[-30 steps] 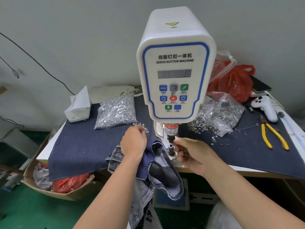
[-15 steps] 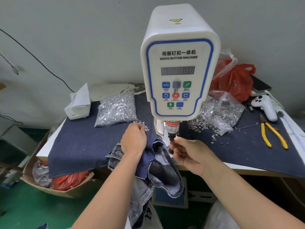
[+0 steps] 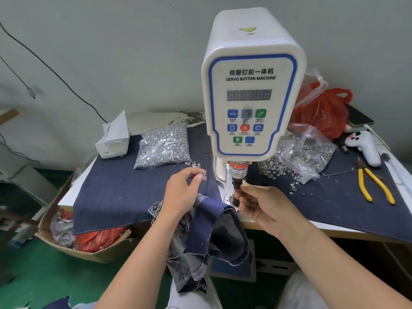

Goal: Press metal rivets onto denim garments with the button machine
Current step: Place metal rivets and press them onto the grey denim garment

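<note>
We are loading the button machine (image 3: 252, 85) before we press; our right hand (image 3: 265, 206) is at the punch (image 3: 238, 178) under the white head, with its fingertips curled in close by the die (image 3: 233, 197), and it seems to pinch a small part there, but the part is too tiny for us to be sure; our left hand (image 3: 185, 190) is lifted just above the blue cloth (image 3: 116, 192), and its thumb and finger pinch a little shiny rivet (image 3: 204, 174), picked near the loose ones by the rivet bag (image 3: 163, 144); the jeans (image 3: 207, 237) hang off the table edge below both hands, bunched up, and they are not on the die yet; to do this step well, we think we should seat the small part straight so it does not tip, then pull our fingers out from under the punch, since the red label warns about fingers; next we should lay the jeans flat over the die with no folds, so the rivet goes through one clean spot; the other bag (image 3: 305, 152) and the pliers (image 3: 374, 186) lie off to the right.
</note>
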Tool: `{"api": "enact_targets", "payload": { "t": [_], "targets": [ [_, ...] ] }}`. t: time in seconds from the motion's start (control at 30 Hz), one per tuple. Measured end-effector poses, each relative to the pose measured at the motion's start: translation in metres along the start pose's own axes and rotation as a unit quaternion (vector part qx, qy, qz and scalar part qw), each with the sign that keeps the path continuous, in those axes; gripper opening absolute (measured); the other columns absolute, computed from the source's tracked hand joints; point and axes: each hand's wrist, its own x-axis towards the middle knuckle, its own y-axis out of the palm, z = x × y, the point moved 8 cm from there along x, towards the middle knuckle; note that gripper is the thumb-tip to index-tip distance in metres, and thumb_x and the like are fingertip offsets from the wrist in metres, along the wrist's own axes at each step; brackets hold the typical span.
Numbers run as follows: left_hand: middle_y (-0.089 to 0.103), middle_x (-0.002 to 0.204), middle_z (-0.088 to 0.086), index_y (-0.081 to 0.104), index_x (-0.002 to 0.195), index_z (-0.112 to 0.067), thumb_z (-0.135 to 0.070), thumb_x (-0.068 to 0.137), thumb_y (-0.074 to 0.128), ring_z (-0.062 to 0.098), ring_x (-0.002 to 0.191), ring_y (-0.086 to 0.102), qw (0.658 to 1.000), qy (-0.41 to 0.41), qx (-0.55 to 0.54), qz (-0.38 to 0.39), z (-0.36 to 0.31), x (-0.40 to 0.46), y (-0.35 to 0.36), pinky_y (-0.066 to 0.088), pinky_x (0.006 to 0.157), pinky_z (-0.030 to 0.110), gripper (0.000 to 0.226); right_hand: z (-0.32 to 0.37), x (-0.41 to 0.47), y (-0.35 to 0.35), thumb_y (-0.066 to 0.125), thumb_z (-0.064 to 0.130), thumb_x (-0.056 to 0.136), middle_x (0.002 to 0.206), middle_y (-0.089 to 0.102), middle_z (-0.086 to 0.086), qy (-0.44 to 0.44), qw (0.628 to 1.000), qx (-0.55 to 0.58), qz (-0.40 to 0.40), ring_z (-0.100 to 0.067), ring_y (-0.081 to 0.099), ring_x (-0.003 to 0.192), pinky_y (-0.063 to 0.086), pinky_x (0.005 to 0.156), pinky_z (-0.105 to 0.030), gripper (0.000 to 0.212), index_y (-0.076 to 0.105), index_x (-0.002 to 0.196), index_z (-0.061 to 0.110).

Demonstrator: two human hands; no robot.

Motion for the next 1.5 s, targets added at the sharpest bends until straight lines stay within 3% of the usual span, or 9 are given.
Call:
{"api": "enact_targets", "payload": {
  "t": [0.17, 0.27, 0.47, 0.6, 0.8, 0.93, 1.07, 1.37, 1.5],
  "targets": [
    [0.079, 0.092, -0.022, 0.076, 0.097, -0.029, -0.019, 0.102, 0.066, -0.011, 0.097, 0.068, 0.998, -0.02, -0.031, 0.051, -0.01, -0.02, 0.005, 0.044, 0.085, 0.008, 0.016, 0.012, -0.009, -0.013, 0.064, 0.022, 0.1, 0.08, 0.076, -0.01, -0.084, 0.986, -0.138, -0.042, -0.009, 0.063, 0.057, 0.054, 0.055, -0.021, 0.023, 0.077, 0.092, 0.005],
    [0.081, 0.09, -0.015, 0.075, 0.099, -0.028, -0.022, 0.1, 0.07, -0.008, 0.083, 0.07, 0.992, -0.039, -0.075, 0.09, -0.013, -0.036, 0.019, 0.046, 0.072, 0.007, 0.009, 0.029, -0.022, -0.018, 0.07, 0.024, 0.094, 0.074, 0.075, 0.003, -0.227, 0.914, -0.318, -0.105, -0.007, 0.062, 0.058, 0.054, 0.06, -0.021, 0.012, 0.074, 0.087, 0.015],
    [0.083, 0.093, 0.003, 0.074, 0.103, -0.013, -0.015, 0.099, 0.073, 0.01, 0.094, 0.078, 0.963, -0.109, -0.187, 0.159, -0.01, -0.061, 0.051, 0.057, 0.087, 0.019, 0.005, 0.027, -0.043, 0.004, 0.081, 0.024, 0.086, 0.088, 0.073, 0.02, -0.362, 0.807, -0.464, -0.042, -0.004, 0.068, 0.081, 0.049, 0.075, -0.014, 0.01, 0.079, 0.09, 0.033],
    [0.083, 0.097, 0.005, 0.08, 0.103, -0.015, -0.019, 0.097, 0.077, 0.019, 0.103, 0.077, 0.959, -0.142, -0.186, 0.159, -0.005, -0.065, 0.057, 0.056, 0.101, 0.033, 0.008, 0.027, -0.046, 0.008, 0.083, 0.025, 0.084, 0.087, 0.071, 0.018, -0.378, 0.78, -0.498, -0.031, -0.005, 0.066, 0.083, 0.046, 0.075, -0.012, 0.011, 0.081, 0.091, 0.032],
    [0.082, 0.104, 0.004, 0.083, 0.105, -0.013, -0.022, 0.096, 0.077, 0.018, 0.108, 0.076, 0.953, -0.16, -0.203, 0.16, -0.002, -0.07, 0.063, 0.055, 0.102, 0.032, 0.013, 0.029, -0.047, 0.007, 0.082, 0.023, 0.086, 0.087, 0.07, 0.017, -0.392, 0.751, -0.53, -0.041, 0.0, 0.064, 0.088, 0.044, 0.078, -0.009, 0.004, 0.079, 0.088, 0.026],
    [0.082, 0.096, 0.0, 0.081, 0.102, -0.015, -0.022, 0.105, 0.066, 0.009, 0.1, 0.076, 0.958, -0.145, -0.193, 0.156, -0.007, -0.071, 0.06, 0.054, 0.089, 0.02, 0.017, 0.034, -0.04, 0.005, 0.073, 0.024, 0.093, 0.091, 0.069, 0.013, -0.39, 0.748, -0.534, -0.062, -0.002, 0.062, 0.089, 0.042, 0.077, -0.009, 0.004, 0.075, 0.091, 0.021],
    [0.074, 0.081, -0.01, 0.072, 0.099, -0.018, -0.025, 0.11, 0.048, -0.005, 0.073, 0.067, 0.974, -0.161, -0.126, 0.1, 0.0, -0.07, 0.049, 0.043, 0.07, 0.024, 0.028, 0.048, -0.03, 0.013, 0.069, 0.021, 0.097, 0.094, 0.07, 0.005, -0.394, 0.715, -0.573, -0.069, -0.012, 0.064, 0.088, 0.048, 0.082, -0.029, 0.008, 0.071, 0.092, 0.016],
    [0.073, 0.092, -0.012, 0.061, 0.097, -0.023, -0.03, 0.11, 0.038, 0.002, 0.057, 0.045, 0.973, -0.15, -0.143, 0.102, -0.007, -0.074, 0.038, 0.038, 0.072, 0.029, 0.028, 0.054, -0.025, 0.031, 0.071, 0.023, 0.096, 0.083, 0.05, 0.01, -0.39, 0.63, -0.671, -0.031, -0.027, 0.063, 0.088, 0.033, 0.071, -0.03, 0.016, 0.062, 0.088, 0.013],
    [0.072, 0.093, -0.01, 0.06, 0.098, -0.022, -0.031, 0.111, 0.039, 0.005, 0.06, 0.044, 0.971, -0.143, -0.164, 0.099, -0.012, -0.075, 0.033, 0.037, 0.07, 0.028, 0.027, 0.057, -0.023, 0.03, 0.076, 0.022, 0.092, 0.085, 0.062, 0.003, -0.405, 0.625, -0.668, -0.021, -0.027, 0.065, 0.087, 0.035, 0.073, -0.028, 0.016, 0.068, 0.088, 0.009]
  ]
}}
